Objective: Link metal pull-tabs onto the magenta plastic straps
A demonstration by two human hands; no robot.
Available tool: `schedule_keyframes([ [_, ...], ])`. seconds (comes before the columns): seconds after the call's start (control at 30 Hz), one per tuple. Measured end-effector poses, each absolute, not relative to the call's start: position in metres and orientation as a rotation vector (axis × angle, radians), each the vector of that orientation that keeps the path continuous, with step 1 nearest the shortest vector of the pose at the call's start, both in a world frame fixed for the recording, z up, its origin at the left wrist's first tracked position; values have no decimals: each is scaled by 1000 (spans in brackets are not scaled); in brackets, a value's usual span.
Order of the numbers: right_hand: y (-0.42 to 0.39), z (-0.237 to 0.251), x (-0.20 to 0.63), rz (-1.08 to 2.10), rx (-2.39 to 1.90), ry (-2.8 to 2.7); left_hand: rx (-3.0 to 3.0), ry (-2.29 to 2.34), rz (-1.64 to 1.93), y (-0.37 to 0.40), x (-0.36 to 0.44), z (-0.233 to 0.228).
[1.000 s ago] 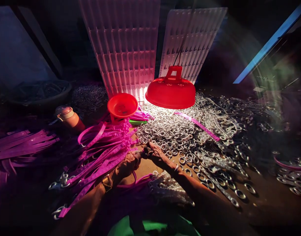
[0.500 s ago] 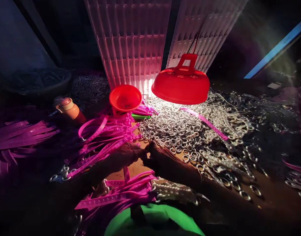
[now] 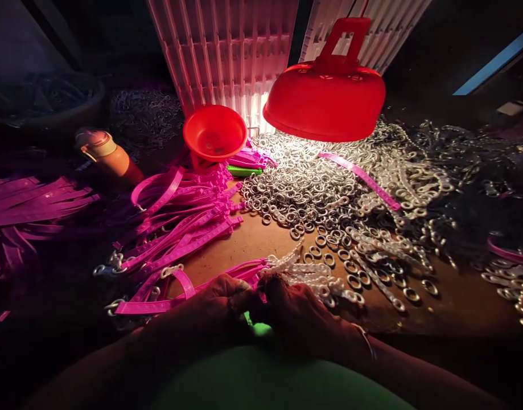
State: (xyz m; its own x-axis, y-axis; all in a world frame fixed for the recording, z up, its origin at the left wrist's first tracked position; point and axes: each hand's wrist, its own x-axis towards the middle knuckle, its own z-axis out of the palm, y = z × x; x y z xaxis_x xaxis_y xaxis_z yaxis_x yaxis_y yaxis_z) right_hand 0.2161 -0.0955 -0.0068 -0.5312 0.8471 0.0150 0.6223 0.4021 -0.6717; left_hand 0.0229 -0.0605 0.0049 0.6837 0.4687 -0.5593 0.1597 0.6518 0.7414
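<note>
Clearly we sit at a wide brown work surface, dark at its edges, with two ribbed white plastic panels standing upright at the back. A red dome lamp hangs low and throws light on a large heap of small metal rings, shiny and round, which spreads to the right. On the left lies a loose pile of flat magenta plastic straps, glossy and notched, some already carrying a ring at the end. Behind them stand a red bowl and an orange bottle; a small green piece lies beside the bowl.

Near us, both hands meet over our green lap. Our left hand is closed in a pinch on the end of one magenta strap, which runs to the left. Our right hand is curled close against it, just beside a bunch of ringed strap ends; what it holds we cannot tell. We judge that a ring is being fitted onto the strap end, which calls for fine alignment between the fingertips.
</note>
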Motion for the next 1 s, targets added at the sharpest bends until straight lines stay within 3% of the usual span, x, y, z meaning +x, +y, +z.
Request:
schedule_keyframes([
  [0.13, -96, -15, 215, 929, -1217, -2304, 662, 785, 352, -81, 22, -4],
  [0.37, -88, -18, 213, 1490, -1220, -2196, 547, 765, 417, -84, 29, -5],
  [0.7, -69, -8, 213, 1247, -1127, -2486, 551, 871, 400, -71, 25, -21],
  [1.0, -64, -17, 213, 1284, -987, -2287, 682, 901, 438, -52, 27, -7],
])
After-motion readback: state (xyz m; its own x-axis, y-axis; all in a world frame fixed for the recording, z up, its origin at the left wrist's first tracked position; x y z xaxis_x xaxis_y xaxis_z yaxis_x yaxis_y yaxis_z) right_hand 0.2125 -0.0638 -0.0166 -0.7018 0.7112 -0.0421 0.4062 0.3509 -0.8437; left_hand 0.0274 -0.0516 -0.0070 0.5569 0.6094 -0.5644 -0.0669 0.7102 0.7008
